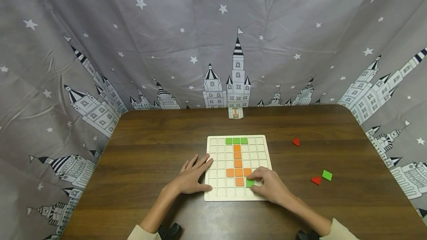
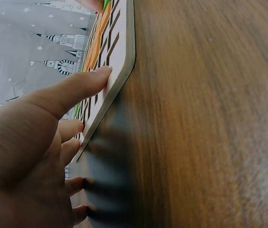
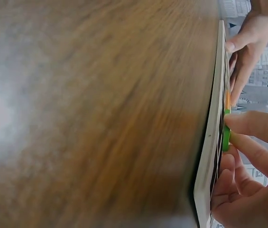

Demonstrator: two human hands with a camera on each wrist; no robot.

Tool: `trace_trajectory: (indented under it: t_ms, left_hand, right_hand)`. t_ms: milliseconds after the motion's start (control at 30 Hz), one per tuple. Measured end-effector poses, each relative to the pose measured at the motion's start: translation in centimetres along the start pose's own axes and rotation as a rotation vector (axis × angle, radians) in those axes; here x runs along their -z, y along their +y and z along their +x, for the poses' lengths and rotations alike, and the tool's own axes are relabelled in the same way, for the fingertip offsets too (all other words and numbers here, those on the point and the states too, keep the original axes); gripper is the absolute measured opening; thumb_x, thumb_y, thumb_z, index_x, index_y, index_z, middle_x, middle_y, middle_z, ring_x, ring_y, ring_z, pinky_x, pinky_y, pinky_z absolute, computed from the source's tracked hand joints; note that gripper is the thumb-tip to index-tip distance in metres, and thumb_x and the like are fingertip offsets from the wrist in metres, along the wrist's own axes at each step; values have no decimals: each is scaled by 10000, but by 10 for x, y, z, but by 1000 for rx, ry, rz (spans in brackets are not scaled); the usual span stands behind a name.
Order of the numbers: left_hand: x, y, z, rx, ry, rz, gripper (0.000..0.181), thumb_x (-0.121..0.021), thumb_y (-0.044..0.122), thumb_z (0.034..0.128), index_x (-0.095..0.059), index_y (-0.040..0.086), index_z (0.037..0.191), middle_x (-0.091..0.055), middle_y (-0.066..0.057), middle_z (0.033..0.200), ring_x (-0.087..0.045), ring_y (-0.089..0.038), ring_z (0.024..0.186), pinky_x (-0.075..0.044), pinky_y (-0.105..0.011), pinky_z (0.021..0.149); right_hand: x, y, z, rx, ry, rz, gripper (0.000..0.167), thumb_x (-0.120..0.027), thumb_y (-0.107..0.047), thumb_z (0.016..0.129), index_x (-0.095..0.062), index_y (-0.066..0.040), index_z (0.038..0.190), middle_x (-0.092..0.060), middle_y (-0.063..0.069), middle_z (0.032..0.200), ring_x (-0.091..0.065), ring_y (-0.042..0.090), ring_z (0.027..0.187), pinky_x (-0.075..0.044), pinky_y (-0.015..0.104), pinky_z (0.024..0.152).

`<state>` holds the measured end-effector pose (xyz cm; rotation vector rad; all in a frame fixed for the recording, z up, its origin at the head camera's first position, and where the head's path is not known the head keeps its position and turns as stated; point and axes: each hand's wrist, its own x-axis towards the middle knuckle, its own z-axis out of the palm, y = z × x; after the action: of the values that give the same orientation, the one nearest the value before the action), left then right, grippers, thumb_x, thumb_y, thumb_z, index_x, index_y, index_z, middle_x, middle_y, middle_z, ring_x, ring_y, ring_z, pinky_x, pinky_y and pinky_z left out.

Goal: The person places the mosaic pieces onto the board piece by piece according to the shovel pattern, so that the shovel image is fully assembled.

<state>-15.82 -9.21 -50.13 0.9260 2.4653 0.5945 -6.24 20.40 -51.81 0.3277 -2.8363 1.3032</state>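
A pale wooden grid board (image 1: 213, 194) lies flat on the table, with orange square tiles (image 1: 238, 163) set in a cross-like column and a row of green tiles (image 1: 236, 140) near its far edge. My right hand (image 1: 271, 186) pinches a green square tile (image 1: 250, 183) between thumb and finger, just right of the lowest orange tile. In the right wrist view that green tile (image 3: 226, 133) stands slightly proud of the board. With fingers spread, my left hand (image 1: 193, 179) rests on the board's left edge; its thumb (image 2: 98, 78) touches the rim in the left wrist view.
Right of the board lie a loose green tile (image 1: 327, 175) touching or nearly touching a red piece (image 1: 316, 180), and another red piece (image 1: 296, 142) farther back. A small picture card (image 1: 235, 113) stands at the table's far edge, before a grey curtain (image 1: 193, 17).
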Motion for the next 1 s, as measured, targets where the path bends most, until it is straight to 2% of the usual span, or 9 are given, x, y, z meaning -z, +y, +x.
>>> trace_trajectory:
  t_ms: [500,1000]
  left_hand:
    - [-1,-1,-1,8,6,-6,888,-776,377,859,-326,101,1573,-205,-103,1643,-59,-443,1487,-49,-676,1115]
    - [-2,0,0,25,3,3,891,-777,387,856,-327,120,1576,-205,-84,1645,-60,-432,1490,-52,-667,1120]
  right_hand:
    - [-4,1,3,18,36,-7,258,-792,33,737,-797,-94,962,-677,-78,933,-578,107,826,-483,267,738]
    - [-5,1,3,6,36,-20,242,-805,17,738,-802,-120,938,-675,-102,920,-607,106,849,-505,291,763]
